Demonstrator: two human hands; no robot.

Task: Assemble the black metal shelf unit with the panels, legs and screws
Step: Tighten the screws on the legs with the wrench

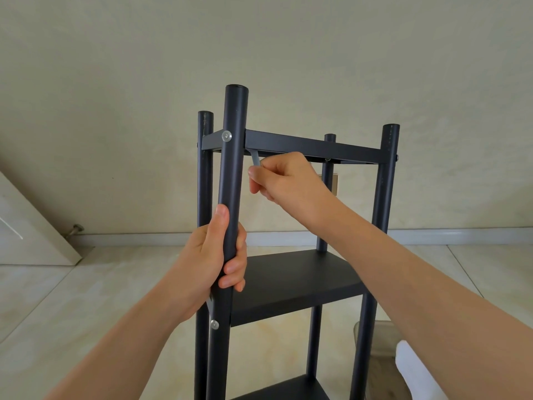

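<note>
The black metal shelf unit (291, 284) is standing upright on a pale tiled floor (72, 298), in front of a cream wall (259, 53) with a light baseboard (144, 236). Four round legs are rising past the top panel (311, 147); a middle panel (294, 281) and part of a lower panel (288, 391) are sitting below it. A silver screw (227, 136) is showing on the near left leg (230, 183) at top-panel height, and a second screw (214, 324) is showing lower down.

The left hand (215, 255) is gripping the near left leg between the top and middle panels, fingers (235, 269) wrapping round the tube. The right hand (285, 180) is pinching a small grey hex key (255, 159) just under the top panel's front edge, beside that same leg; the key's upper end is reaching the panel's underside.

A pale door (28, 226) is leaning into view at the left, with a doorstop (75, 228) near the baseboard. No legible writing is showing. A white object (415, 368) is lying at the lower right.
</note>
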